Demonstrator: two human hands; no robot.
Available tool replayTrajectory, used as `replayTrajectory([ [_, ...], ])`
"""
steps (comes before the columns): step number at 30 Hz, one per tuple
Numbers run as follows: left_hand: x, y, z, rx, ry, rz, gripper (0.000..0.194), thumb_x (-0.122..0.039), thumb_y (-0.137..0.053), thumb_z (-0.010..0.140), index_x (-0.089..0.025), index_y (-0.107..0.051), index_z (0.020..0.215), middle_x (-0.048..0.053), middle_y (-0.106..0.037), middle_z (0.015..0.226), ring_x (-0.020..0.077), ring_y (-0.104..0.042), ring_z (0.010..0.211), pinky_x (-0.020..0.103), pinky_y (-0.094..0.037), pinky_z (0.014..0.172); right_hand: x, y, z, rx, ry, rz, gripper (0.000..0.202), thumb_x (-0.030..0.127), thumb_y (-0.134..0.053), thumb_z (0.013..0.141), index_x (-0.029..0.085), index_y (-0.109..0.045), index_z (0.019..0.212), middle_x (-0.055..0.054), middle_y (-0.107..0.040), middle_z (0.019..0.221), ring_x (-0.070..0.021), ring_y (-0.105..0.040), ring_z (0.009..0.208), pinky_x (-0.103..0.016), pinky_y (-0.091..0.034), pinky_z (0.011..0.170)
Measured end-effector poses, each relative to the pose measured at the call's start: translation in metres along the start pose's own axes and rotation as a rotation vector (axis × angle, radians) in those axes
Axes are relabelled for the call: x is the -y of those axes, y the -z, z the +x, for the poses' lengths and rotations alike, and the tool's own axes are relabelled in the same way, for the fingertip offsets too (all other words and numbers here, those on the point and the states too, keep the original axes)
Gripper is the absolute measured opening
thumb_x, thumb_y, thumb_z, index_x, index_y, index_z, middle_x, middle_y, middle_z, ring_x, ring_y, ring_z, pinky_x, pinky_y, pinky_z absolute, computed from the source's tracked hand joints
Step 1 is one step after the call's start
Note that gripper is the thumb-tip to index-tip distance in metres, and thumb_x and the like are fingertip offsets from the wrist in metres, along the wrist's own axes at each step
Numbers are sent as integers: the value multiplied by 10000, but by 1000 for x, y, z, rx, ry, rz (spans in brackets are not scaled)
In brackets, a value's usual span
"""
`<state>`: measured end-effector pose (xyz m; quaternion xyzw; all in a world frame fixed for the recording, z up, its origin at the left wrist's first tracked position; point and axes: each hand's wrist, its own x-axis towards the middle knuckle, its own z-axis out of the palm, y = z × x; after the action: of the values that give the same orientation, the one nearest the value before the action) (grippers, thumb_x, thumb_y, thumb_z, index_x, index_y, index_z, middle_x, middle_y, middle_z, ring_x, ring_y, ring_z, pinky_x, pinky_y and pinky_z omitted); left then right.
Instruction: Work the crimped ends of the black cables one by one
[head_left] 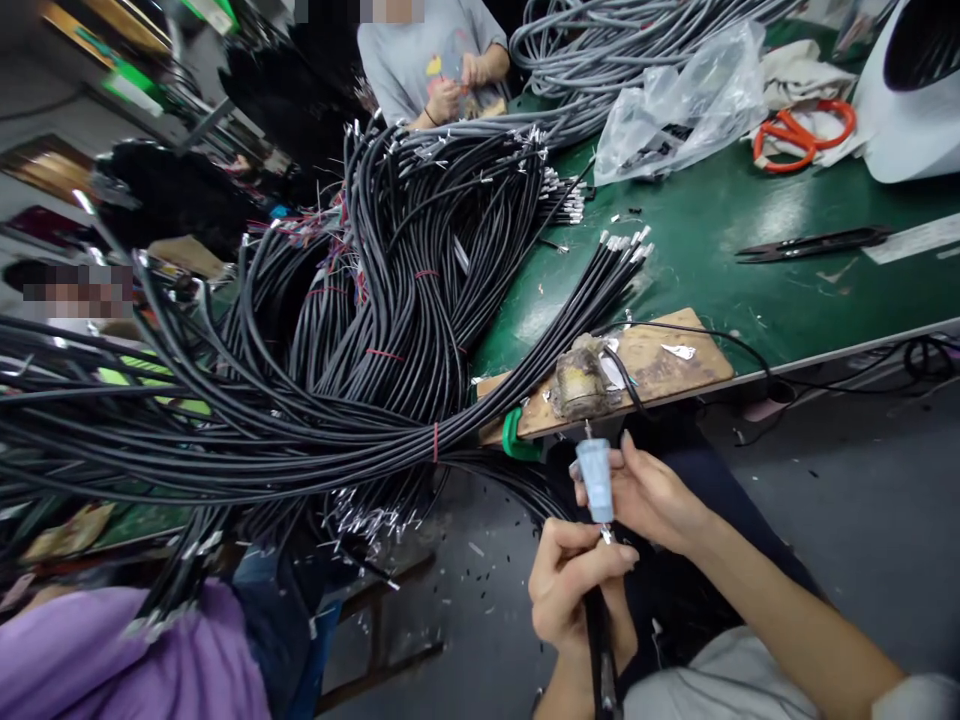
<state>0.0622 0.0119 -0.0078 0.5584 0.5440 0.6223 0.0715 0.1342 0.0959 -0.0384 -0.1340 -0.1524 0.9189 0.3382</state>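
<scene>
My left hand pinches a black cable close to its end, where a short silvery tip sticks up between thumb and forefinger. That tip is at the narrow lower end of a light blue tapered piece. The blue piece sits on a thin metal shaft from a small, grimy motor. Around the blue piece is my right hand, its thumb stretched up and apart, its fingers partly hidden behind the piece. Whether those fingers touch it I cannot tell.
The motor is on a wooden board with a green clamp at the green table's edge. Large black cable bundles fill the left. Thread snips, orange-handled scissors and a plastic bag lie behind. Other people sit nearby.
</scene>
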Motion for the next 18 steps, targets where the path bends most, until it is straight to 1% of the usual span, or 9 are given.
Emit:
replayTrajectory([
  [3,2,10,-2,50,-23,-30,172,-75,-623,819,-230,-698,811,-9,-585,737,95,-548,537,211,-422,463,7,16,-11,-58,69,-101,476,590,-622,808,124,-715,852,-57,-643,697,-120,-544,625,-234,-407,568],
  [6,5,26,-1,179,-30,-71,261,-54,-618,813,-256,-689,962,-7,-668,760,108,-614,554,218,-462,503,16,25,-34,-165,251,-387,294,439,-674,830,153,-698,892,-32,-612,708,-123,-527,644,-244,-398,583],
  [8,6,35,1,260,22,-85,279,-107,-617,829,-234,-647,1076,5,-714,740,136,-658,575,242,-493,549,18,22,-52,-198,404,-630,132,312,-683,842,183,-673,869,-8,-578,712,-119,-504,641,-248,-390,581],
  [10,8,42,5,333,104,-71,212,-185,-641,827,-196,-652,1039,26,-730,725,162,-679,607,261,-507,585,16,10,-69,-108,557,-904,57,227,-681,838,197,-651,876,-1,-566,721,-131,-499,668,-266,-400,607],
  [12,8,43,11,440,169,-29,108,-232,-676,808,-179,-679,902,45,-728,740,174,-679,642,268,-507,604,10,-6,-81,54,701,-1218,163,203,-697,817,184,-644,970,-30,-609,787,-165,-516,744,-311,-418,678],
  [13,7,42,15,509,188,-13,77,-243,-680,806,-173,-684,840,48,-719,732,170,-670,640,264,-502,601,7,-15,-85,117,767,-1369,217,198,-692,818,168,-638,1026,-54,-634,836,-182,-521,781,-337,-420,713],
  [14,7,41,18,575,200,-1,85,-250,-677,811,-168,-685,792,46,-703,707,161,-654,621,257,-491,589,4,-22,-88,141,833,-1484,242,184,-671,832,147,-628,1067,-79,-653,883,-193,-522,805,-356,-415,736],
  [16,5,39,25,670,199,-2,139,-258,-664,829,-159,-681,732,35,-660,641,138,-607,567,238,-459,546,0,-31,-90,117,924,-1580,198,164,-607,877,120,-624,1069,-108,-666,919,-199,-515,820,-369,-404,746],
  [18,5,38,31,714,180,-43,172,-270,-671,833,-157,-682,704,30,-632,611,126,-572,545,229,-437,523,1,-32,-91,102,912,-1528,117,174,-579,900,126,-635,991,-100,-665,876,-188,-510,796,-363,-398,735],
])
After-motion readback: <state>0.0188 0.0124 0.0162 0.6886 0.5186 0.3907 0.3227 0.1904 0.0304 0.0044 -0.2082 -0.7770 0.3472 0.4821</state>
